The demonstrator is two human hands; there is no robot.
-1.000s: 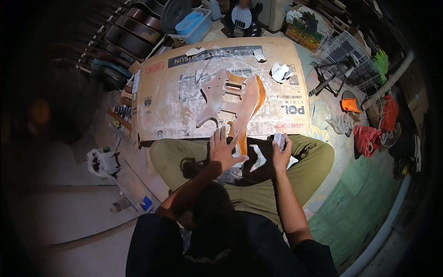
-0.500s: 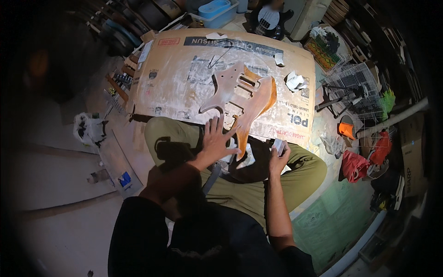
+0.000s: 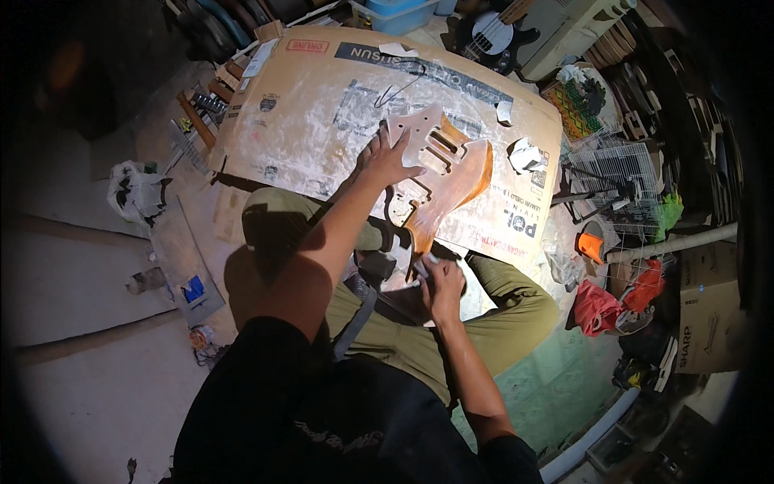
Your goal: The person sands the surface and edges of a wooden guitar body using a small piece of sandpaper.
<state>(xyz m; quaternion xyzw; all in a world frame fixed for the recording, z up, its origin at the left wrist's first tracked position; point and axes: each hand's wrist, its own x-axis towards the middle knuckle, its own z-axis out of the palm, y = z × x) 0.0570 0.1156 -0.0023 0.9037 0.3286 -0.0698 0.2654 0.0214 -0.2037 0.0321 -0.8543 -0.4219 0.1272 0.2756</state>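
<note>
An unfinished guitar body point(image 3: 455, 173), pale reddish-brown with amber edges and cut-out cavities, lies on a dusty cardboard sheet point(image 3: 298, 105), its lower tip over my crossed legs. My left hand point(image 3: 387, 157) lies on its upper left part, fingers apart and partly bent. At the lower tip, my right hand point(image 3: 439, 286) grips a small pale grey piece point(image 3: 429, 266), perhaps folded paper, pressed against the edge. A bent dark wire point(image 3: 387, 98) and crumpled white paper point(image 3: 526, 156) rest on the cardboard.
Around the cardboard are a black bass guitar point(image 3: 492, 36), blue plastic tubs point(image 3: 395, 12), a wire cage point(image 3: 621, 185), an orange object point(image 3: 591, 244), red bags point(image 3: 595, 310), a white plastic bag point(image 3: 133, 194), a cardboard box point(image 3: 708, 323) and a pale pipe point(image 3: 669, 246).
My left hand has moved up onto the upper part of the guitar body. My right hand has moved leftward with its grey piece to the body's lower tip. The camera view has shifted.
</note>
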